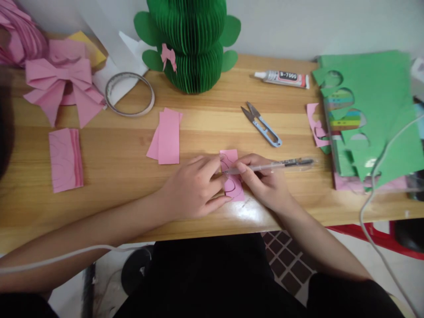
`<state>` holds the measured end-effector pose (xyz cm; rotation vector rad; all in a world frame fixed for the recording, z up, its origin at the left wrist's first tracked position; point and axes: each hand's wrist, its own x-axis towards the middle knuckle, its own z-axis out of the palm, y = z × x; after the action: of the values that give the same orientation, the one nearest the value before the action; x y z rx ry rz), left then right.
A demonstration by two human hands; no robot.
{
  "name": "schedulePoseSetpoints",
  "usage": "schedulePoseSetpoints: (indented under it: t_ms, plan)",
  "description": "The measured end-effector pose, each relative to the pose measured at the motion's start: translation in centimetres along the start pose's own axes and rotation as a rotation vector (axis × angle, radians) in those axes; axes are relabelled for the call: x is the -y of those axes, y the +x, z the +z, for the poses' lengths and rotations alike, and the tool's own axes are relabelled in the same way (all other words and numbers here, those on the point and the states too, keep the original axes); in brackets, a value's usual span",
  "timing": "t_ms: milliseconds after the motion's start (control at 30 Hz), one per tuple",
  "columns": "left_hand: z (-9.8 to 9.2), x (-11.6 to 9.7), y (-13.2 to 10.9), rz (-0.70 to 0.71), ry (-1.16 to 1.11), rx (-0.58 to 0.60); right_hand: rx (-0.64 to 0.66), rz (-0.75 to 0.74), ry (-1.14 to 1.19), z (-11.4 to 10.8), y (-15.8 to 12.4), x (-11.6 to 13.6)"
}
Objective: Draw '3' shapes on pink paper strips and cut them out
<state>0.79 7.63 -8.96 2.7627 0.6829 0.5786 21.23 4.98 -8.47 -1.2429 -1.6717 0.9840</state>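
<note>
A small pink paper strip (234, 189) with curved dark lines drawn on it lies near the table's front edge. My left hand (198, 185) rests flat at its left side, fingers spread and fingertips on the paper. My right hand (261, 181) is closed around a clear pen (278, 164), whose tip points left onto the strip; the tip itself is partly hidden by my fingers. Two pink strips (168, 137) overlap to the left of my hands. Farther left is a stack of pink pieces (64, 160) with curved lines on the top one.
Blue thread snips (265, 128) lie open beyond my right hand, near a glue tube (285, 78). A tape roll (150, 100), pink bow (64, 84) and green honeycomb paper figure (195, 66) stand behind. Green sheets (384, 110) and a white cable (371, 198) are at right.
</note>
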Motion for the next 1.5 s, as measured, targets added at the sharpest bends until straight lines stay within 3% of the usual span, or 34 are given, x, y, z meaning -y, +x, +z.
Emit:
schedulePoseSetpoints:
  t_ms: [200,500,667,867,1067,1233,1500]
  plan:
    - [0.0,0.1,0.1,0.024,-0.02,-0.023,-0.245,0.118,0.067,0.1,-0.3,-0.2]
    - [0.1,0.0,0.0,0.004,-0.033,-0.029,-0.243,0.096,0.102,-0.1,-0.6,-0.9]
    - [0.1,0.1,0.0,-0.003,-0.02,-0.033,-0.327,0.039,0.006,-0.4,-0.8,-1.1]
    - [0.1,0.1,0.2,0.048,-0.014,-0.122,-0.439,0.027,0.065,-1.7,-1.2,-0.3]
    - [0.5,0.0,-0.1,0.014,-0.008,-0.1,-0.284,0.089,-0.126,-1.9,-3.4,1.9]
    - [0.6,0.0,-0.1,0.015,-0.023,-0.097,-0.079,-0.024,-0.324,-0.8,-5.1,2.5]
    - [0.6,-0.1,0.0,0.036,-0.007,-0.097,-0.065,-0.085,-0.391,-0.1,-6.6,1.2]
